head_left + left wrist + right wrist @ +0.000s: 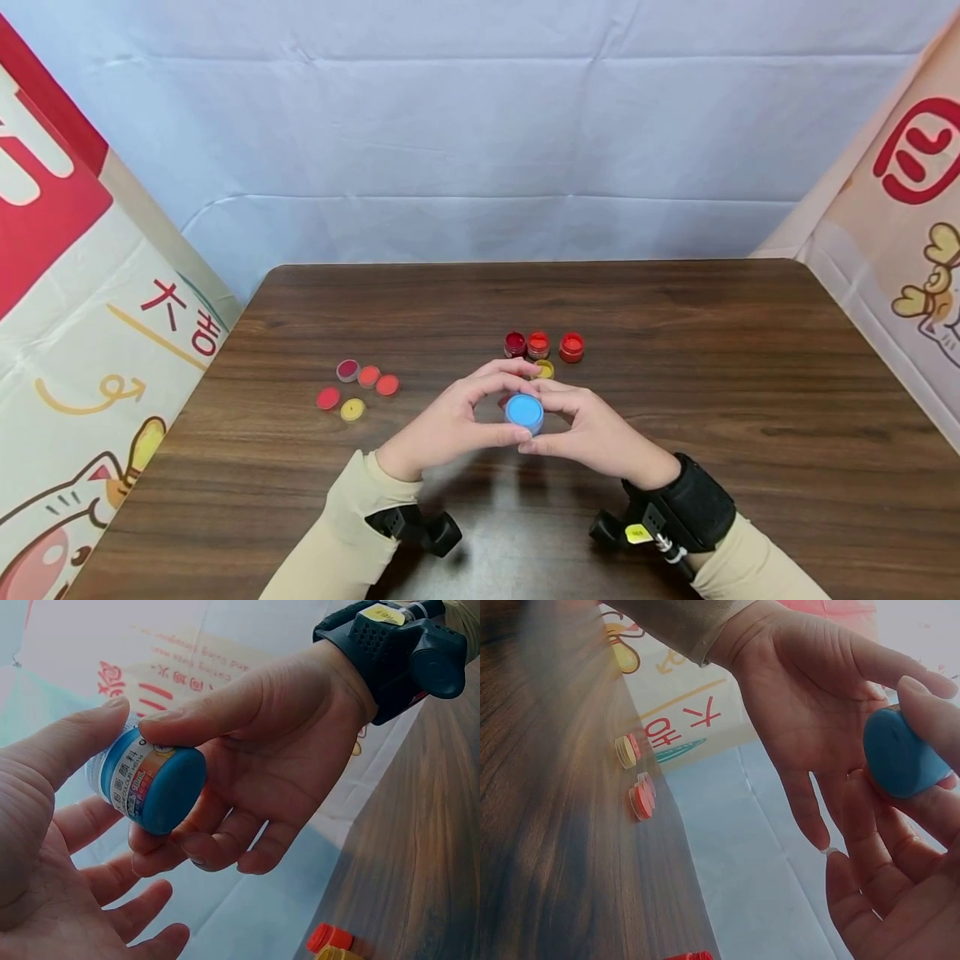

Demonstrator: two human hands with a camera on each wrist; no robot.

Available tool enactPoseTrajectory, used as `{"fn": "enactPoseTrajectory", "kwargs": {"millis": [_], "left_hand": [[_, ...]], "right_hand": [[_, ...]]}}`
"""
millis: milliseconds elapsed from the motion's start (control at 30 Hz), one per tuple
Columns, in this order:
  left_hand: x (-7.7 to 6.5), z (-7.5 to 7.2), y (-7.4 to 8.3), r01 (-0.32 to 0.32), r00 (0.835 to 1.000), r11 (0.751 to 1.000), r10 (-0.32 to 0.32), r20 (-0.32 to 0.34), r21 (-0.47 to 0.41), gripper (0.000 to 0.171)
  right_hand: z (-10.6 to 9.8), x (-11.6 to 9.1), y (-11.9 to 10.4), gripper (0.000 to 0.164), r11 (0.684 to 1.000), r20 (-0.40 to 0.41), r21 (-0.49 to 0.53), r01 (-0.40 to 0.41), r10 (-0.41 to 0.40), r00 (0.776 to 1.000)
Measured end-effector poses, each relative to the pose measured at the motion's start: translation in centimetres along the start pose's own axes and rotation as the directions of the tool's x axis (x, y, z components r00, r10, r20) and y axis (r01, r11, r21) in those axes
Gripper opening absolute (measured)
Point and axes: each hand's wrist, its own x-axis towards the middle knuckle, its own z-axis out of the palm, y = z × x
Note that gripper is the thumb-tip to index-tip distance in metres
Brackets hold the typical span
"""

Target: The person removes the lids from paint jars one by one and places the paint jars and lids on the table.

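A small paint jar (pixel 524 411), blue with a printed label (pixel 133 776), is held above the table between both hands. My right hand (pixel 600 423) pinches its labelled body between thumb and fingers. From the other side my left hand (pixel 457 417) has its thumb and index finger at the jar's paler end, seen in the left wrist view. The other fingers of the left hand (pixel 45 855) are spread loosely. In the right wrist view the jar's blue end (pixel 900 754) shows near the right thumb.
Beyond the hands stand uncovered jars: a dark red jar (pixel 515 344), a red jar (pixel 537 344), another red jar (pixel 572 347) and a partly hidden yellow jar (pixel 544 369). Several round lids, including a yellow lid (pixel 352 409), lie left on the wooden table (pixel 712 350).
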Motion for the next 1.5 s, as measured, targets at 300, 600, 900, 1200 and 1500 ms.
{"fn": "enactPoseTrajectory", "kwargs": {"millis": [300, 600, 900, 1200, 1500], "left_hand": [[-0.15, -0.15, 0.36, -0.033, 0.999, 0.999, 0.033, 0.014, 0.010, 0.044], [-0.37, -0.35, 0.53, -0.018, 1.000, 1.000, 0.018, 0.022, 0.001, 0.034], [-0.27, -0.24, 0.30, -0.005, 1.000, 1.000, 0.005, 0.017, -0.027, 0.027], [-0.36, -0.33, 0.60, -0.031, 0.999, 1.000, 0.030, 0.035, 0.003, 0.045], [-0.38, -0.40, 0.52, -0.026, 0.999, 0.999, 0.025, 0.026, 0.048, 0.035]], "right_hand": [[-0.09, -0.12, -0.09, 0.037, 0.999, -0.010, -0.022, -0.026, 0.026, 1.000], [0.11, -0.08, -0.06, 0.033, 1.000, 0.001, 0.019, 0.011, -0.011, 1.000], [0.21, 0.05, 0.01, 0.037, 0.999, 0.009, 0.017, 0.039, -0.039, 0.999], [0.00, -0.17, -0.19, 0.036, 1.000, -0.006, -0.004, -0.018, 0.018, 1.000], [0.09, -0.09, -0.22, 0.035, 1.000, 0.000, 0.009, 0.009, -0.009, 1.000]]}}
